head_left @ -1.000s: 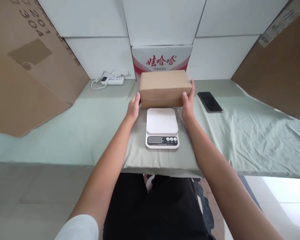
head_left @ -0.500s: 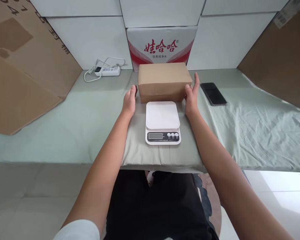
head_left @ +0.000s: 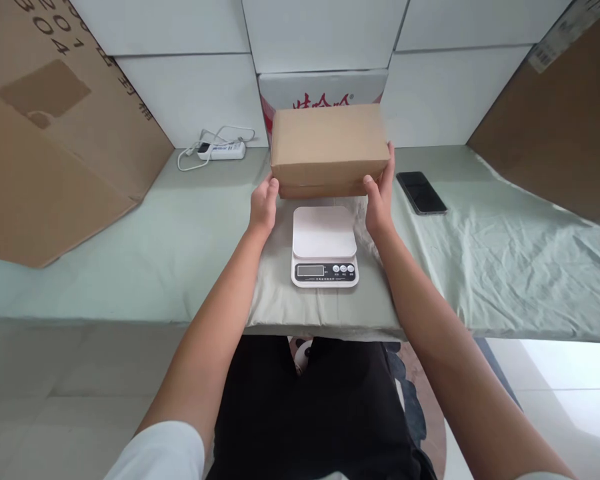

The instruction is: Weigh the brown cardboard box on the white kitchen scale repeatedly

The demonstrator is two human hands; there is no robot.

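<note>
Head view: green-clothed table (head_left: 130,253) spans the scene, flanked by big cardboard sheets (head_left: 55,147). Brown carton (head_left: 329,143) now hangs lifted just behind the white scale (head_left: 325,248), hiding most of the red-lettered case behind; half a second ago it sat on the cloth with both palms off its ends. Left hand (head_left: 263,205) and right hand (head_left: 380,200) press its ends. Phone (head_left: 421,193) lies right.

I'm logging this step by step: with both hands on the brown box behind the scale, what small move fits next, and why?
Probably bring the cardboard box toward the body and lower it onto the scale: left hand and right hand grip its ends, and the white platform is bare.
</note>
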